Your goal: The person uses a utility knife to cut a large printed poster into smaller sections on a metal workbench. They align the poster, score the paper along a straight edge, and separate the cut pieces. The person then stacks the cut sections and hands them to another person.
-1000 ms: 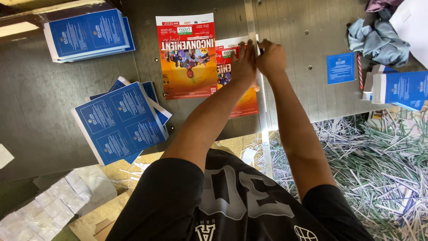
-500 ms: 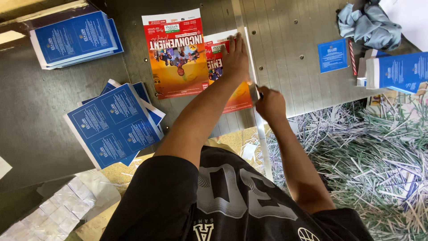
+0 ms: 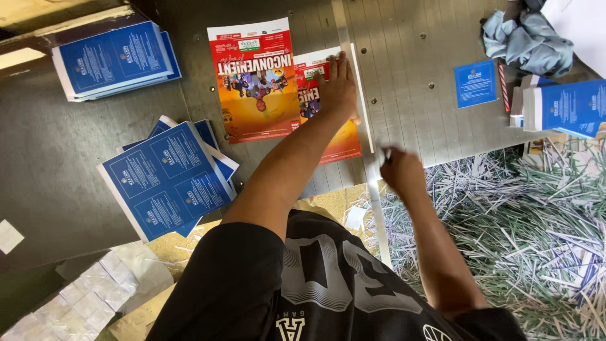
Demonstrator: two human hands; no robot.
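Left hand (image 3: 339, 88) flat, fingers spread on red-orange flyer (image 3: 328, 126) against the cutter's white strip (image 3: 362, 95), at twelve o'clock on table (image 3: 57, 151). Right hand (image 3: 402, 173) at three o'clock, fingers curled closed around something too blurred to tell. Blue sheets (image 3: 167, 180) at nine o'clock.

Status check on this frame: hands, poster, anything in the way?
Left hand flat on the red poster at the cutter edge. Right hand closed at the metal strip; contents hidden. Nothing blocks the poster.
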